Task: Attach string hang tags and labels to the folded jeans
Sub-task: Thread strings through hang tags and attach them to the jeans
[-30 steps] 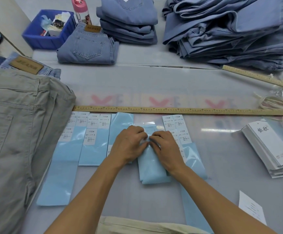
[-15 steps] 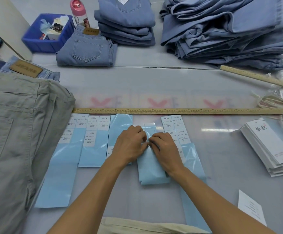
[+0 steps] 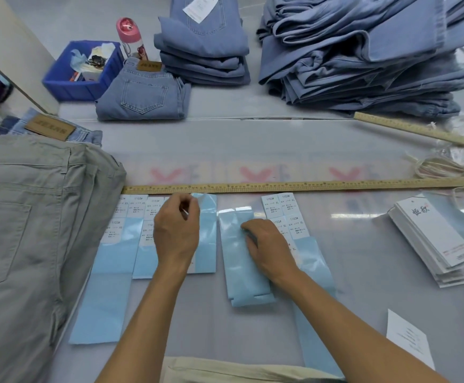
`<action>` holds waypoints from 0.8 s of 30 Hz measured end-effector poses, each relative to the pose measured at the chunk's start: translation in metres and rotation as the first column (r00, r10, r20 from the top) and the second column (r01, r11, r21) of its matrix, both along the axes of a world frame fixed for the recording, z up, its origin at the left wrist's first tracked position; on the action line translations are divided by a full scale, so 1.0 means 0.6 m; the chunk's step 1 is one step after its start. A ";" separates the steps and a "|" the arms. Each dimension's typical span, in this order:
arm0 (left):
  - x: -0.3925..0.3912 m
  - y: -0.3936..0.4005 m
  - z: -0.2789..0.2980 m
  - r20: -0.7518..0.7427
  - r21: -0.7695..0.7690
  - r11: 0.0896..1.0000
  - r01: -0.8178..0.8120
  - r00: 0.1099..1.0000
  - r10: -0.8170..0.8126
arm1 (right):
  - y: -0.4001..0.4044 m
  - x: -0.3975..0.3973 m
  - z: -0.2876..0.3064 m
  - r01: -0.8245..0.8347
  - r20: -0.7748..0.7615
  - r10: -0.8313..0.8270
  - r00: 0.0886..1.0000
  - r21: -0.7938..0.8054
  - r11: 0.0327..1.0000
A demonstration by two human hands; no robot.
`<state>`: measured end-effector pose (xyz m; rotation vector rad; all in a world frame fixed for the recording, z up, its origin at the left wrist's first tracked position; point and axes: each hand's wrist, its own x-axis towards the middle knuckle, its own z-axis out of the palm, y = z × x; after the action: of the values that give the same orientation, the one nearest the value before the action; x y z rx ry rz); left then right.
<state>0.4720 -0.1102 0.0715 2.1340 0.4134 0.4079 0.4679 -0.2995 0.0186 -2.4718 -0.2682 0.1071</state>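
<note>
Under the right hand (image 3: 266, 246), a folded pale-blue glossy label backing strip (image 3: 243, 261), pressed flat to the bench (image 3: 253, 145); left hand (image 3: 176, 230) curled, pinching a small white label (image 3: 185, 212). Folded grey jeans (image 3: 31, 230) left of both hands.

Label sheets (image 3: 131, 244) just before ruler (image 3: 280, 186); grey jeans (image 3: 31, 230) left, hang tags (image 3: 435, 239) right, denim stacks (image 3: 363, 59) behind.
</note>
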 end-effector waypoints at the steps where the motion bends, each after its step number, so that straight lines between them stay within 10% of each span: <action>1: -0.014 -0.003 0.012 0.063 0.005 1.000 -0.023 0.998 0.023 | 0.002 0.000 0.014 0.015 -0.022 -0.015 1.000 0.020 1.000; 4: -0.061 -0.030 0.038 0.231 0.183 0.983 -0.013 0.973 -0.031 | 0.013 -0.007 0.077 0.190 -0.074 -0.177 0.981 0.248 0.950; 8: -0.118 -0.080 0.061 0.320 0.504 0.862 0.050 0.916 -0.240 | 0.013 -0.044 0.180 0.527 -0.540 -0.159 0.826 0.642 0.557; 24: -0.292 -0.302 0.147 0.350 0.702 0.619 0.352 0.586 -0.731 | -0.196 -0.296 0.312 0.761 -0.631 -0.441 0.638 0.603 0.239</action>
<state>0.2969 -0.2916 0.1595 2.3612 -0.9080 0.8814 0.2903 -0.4170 0.2058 -1.3298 0.7124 0.0327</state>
